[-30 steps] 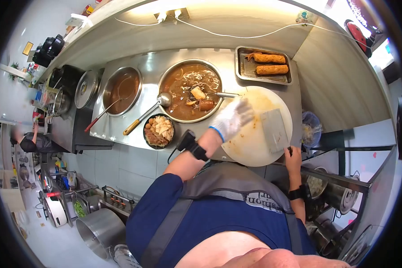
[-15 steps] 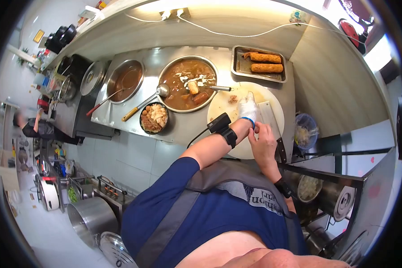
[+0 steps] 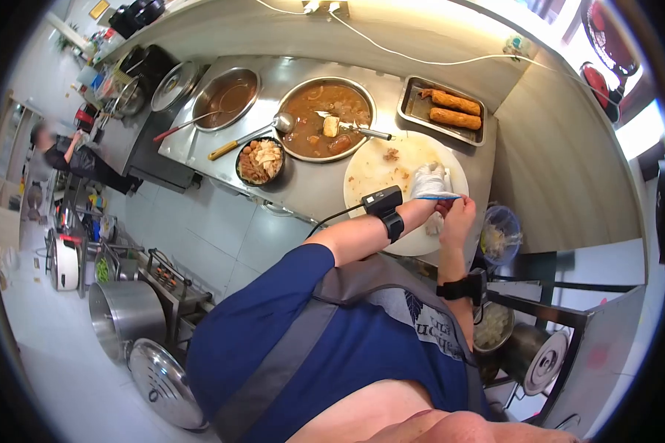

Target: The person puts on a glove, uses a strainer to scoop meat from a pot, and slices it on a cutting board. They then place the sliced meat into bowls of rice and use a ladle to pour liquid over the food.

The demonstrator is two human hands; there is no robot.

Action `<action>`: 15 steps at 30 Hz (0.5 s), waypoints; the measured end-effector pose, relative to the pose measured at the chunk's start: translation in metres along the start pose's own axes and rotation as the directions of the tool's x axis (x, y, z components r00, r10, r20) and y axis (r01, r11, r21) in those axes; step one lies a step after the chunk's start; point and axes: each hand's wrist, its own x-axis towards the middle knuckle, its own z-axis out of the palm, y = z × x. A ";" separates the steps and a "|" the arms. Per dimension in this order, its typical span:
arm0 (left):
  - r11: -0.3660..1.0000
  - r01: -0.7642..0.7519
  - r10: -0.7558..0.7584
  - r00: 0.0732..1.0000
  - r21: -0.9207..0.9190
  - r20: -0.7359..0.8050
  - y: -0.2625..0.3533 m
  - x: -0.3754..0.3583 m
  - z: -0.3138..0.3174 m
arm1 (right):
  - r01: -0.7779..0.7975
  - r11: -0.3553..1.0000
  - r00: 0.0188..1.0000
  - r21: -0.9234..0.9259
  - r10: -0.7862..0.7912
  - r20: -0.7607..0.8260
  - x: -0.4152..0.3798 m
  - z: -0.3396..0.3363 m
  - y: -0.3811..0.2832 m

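Observation:
A white disposable glove [image 3: 430, 193] with a blue cuff covers my left hand [image 3: 431, 179], held over the round white cutting board [image 3: 369, 159]. Its fingers look bent, but the crumpled glove hides their exact pose. My bare right hand [image 3: 458, 215] pinches the blue cuff at the left wrist and stretches it to the right. Little of the knife blade [image 3: 433, 226] shows on the board below the hands. Brown food scraps [image 3: 391, 155] lie on the board, left of the gloved hand.
Behind the board stands a metal tray [image 3: 412, 122] with two browned rolls [image 3: 455, 118]. Leftward are a pot of brown stew [image 3: 314, 111], a ladle [image 3: 233, 144], a bowl of food [image 3: 260, 162] and a sauce pot [image 3: 225, 100]. Another person [image 3: 70, 151] stands far left.
My right hand has pulled the blue cuff away from the left wrist, toward the right. The gloved hand has shifted right and its fingers look less extended. The view has tilted.

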 end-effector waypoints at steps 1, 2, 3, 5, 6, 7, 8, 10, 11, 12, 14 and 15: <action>0.993 -0.086 0.097 0.984 0.078 -0.147 -0.008 0.017 0.003 | 0.176 0.977 0.983 -0.122 -0.169 0.069 -0.008 0.005 0.002; 0.974 -0.156 0.199 0.938 0.167 -0.283 -0.017 0.037 0.006 | 0.352 0.909 0.933 -0.224 -0.324 0.155 -0.014 0.005 0.002; 0.968 -0.172 0.225 0.918 0.184 -0.326 -0.015 0.048 0.006 | 0.451 0.780 0.888 -0.435 -0.339 0.312 -0.011 -0.002 0.019; 0.928 -0.209 0.305 0.902 0.307 -0.306 0.002 0.039 0.008 | 0.475 0.817 0.861 -0.327 -0.354 0.366 -0.030 -0.006 0.042; 0.873 -0.236 0.372 0.887 0.426 -0.272 0.012 0.031 0.009 | 0.484 0.847 0.835 -0.222 -0.370 0.408 -0.044 0.000 0.040; 0.880 -0.206 0.339 0.903 0.429 -0.262 0.014 0.031 0.009 | 0.408 0.879 0.861 -0.247 -0.280 0.425 -0.052 0.000 0.031; 0.879 -0.202 0.339 0.901 0.431 -0.271 0.011 0.032 0.009 | 0.404 0.882 0.860 -0.243 -0.275 0.431 -0.056 0.004 0.017; 0.881 -0.238 0.357 0.901 0.409 -0.245 0.002 0.035 0.009 | 0.131 0.968 0.892 -0.214 -0.021 0.452 -0.051 0.012 -0.006; 0.877 -0.214 0.340 0.910 0.431 -0.239 0.017 0.006 0.013 | -0.127 0.991 0.834 -0.043 0.130 0.536 -0.030 0.007 0.000; 0.877 -0.213 0.337 0.912 0.431 -0.235 0.008 0.001 0.016 | -0.128 0.991 0.837 -0.043 0.131 0.532 -0.026 0.013 -0.011; 0.825 -0.557 0.563 0.794 0.100 -0.230 -0.010 -0.007 0.021 | -0.341 0.921 0.815 0.187 0.190 0.547 -0.020 0.022 -0.032; 0.719 -0.692 0.655 0.708 -0.072 -0.264 -0.017 -0.007 0.022 | -0.339 0.914 0.826 0.223 0.176 0.535 -0.018 0.025 -0.032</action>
